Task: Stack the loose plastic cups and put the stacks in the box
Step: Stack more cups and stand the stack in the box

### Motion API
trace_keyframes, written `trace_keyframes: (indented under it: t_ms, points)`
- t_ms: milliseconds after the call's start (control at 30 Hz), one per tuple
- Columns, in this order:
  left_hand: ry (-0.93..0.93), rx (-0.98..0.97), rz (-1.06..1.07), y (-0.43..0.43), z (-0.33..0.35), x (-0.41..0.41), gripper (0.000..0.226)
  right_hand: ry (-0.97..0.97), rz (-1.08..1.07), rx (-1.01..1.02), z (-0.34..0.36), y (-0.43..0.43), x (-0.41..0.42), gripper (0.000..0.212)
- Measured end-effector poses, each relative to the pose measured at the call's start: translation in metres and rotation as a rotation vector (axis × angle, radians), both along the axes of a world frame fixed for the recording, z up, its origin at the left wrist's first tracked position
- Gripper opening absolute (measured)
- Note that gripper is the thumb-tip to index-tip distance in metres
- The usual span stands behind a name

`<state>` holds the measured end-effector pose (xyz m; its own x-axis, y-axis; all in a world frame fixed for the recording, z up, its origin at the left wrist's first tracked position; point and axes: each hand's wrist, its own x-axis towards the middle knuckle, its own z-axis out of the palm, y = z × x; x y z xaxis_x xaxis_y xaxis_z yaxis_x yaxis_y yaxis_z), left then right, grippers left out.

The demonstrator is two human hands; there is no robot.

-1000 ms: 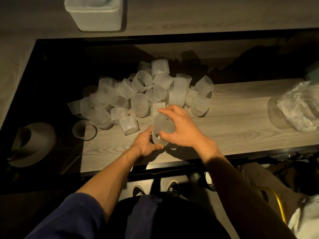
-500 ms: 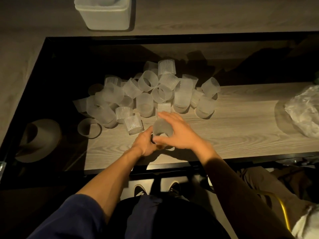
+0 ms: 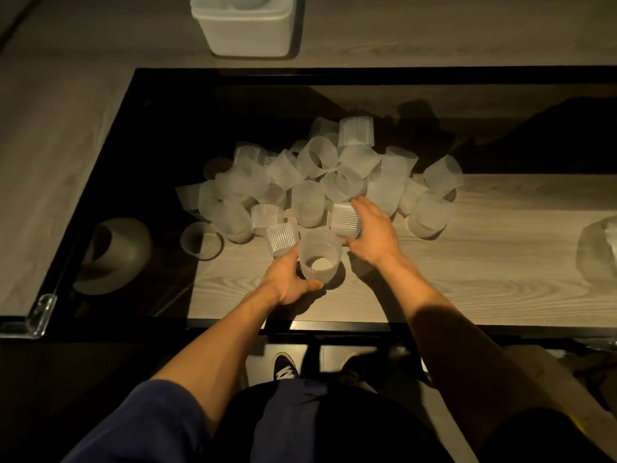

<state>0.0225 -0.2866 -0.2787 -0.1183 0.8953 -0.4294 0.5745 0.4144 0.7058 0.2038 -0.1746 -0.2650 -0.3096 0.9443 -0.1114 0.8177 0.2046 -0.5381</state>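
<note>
Gripping the upright cup (image 3: 320, 262) on the bench (image 3: 467, 269), our left hand (image 3: 287, 282) wraps its left side; just beyond, our right hand (image 3: 372, 233) clasps a ribbed cup (image 3: 344, 217) at the edge of the pile (image 3: 317, 182), the box (image 3: 247, 35) well apart behind.

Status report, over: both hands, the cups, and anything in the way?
Left hand grips upright cup. Right hand on second cup behind it, grip unclear. Loose pile lies between hands and box.
</note>
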Motion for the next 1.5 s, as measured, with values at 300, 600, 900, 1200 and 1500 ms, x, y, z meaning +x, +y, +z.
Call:
trace_keyframes:
  t_ms: [300,600,900,1200,1500]
  points:
    - [-0.028,0.020,0.014,-0.002,-0.001,-0.004,0.084,0.059,-0.013,0.084,0.020,-0.009,0.012,0.060]
    - [-0.064,0.027,0.026,-0.001,-0.007,-0.004,0.083,0.491,0.142,0.171,0.073,-0.038,0.009,0.059]
    - [-0.061,0.040,0.004,-0.002,-0.008,-0.005,0.085,0.000,0.544,0.195,0.086,-0.043,-0.010,0.073]
    - [-0.084,0.051,-0.024,-0.001,-0.011,-0.009,0.083,-0.265,0.616,-0.078,0.074,-0.046,-0.035,0.090]
    - [-0.074,0.006,0.012,0.003,-0.013,-0.011,0.084,0.207,-0.260,-0.053,0.014,-0.012,-0.005,0.043]
